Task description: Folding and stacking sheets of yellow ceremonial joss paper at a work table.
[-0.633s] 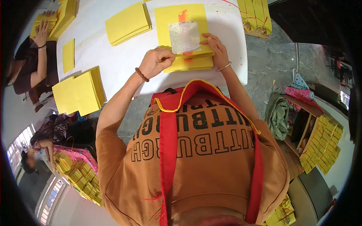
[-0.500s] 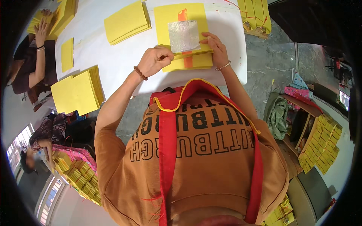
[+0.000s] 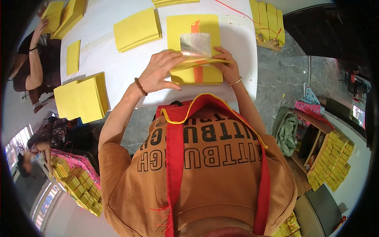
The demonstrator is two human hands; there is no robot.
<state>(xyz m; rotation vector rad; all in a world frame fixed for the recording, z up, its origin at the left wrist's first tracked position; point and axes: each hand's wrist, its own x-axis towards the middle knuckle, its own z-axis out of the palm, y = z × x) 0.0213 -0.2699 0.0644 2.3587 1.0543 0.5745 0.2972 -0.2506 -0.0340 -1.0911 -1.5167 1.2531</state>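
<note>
A stack of yellow paper lies before me, with an orange stripe down its middle and a silvery foil square on top. The near edge of its upper sheets is lifted and bowed over the lower ones. My left hand is at the stack's left side, fingers stretched along the raised edge and thumb spread out below. At the right side, my right hand grips the raised yellow sheets, fingers above and thumb below, partly hidden by the paper.
Yellow paper piles lie on the white table: one far left of centre, one at the near left corner. A co-worker's hand handles paper at far left. Tied yellow bundles stand beyond the right edge.
My left hand has opened from a closed pinch, its thumb now spread. The near edge of the upper sheets bows up more. The whole view has shifted slightly.
</note>
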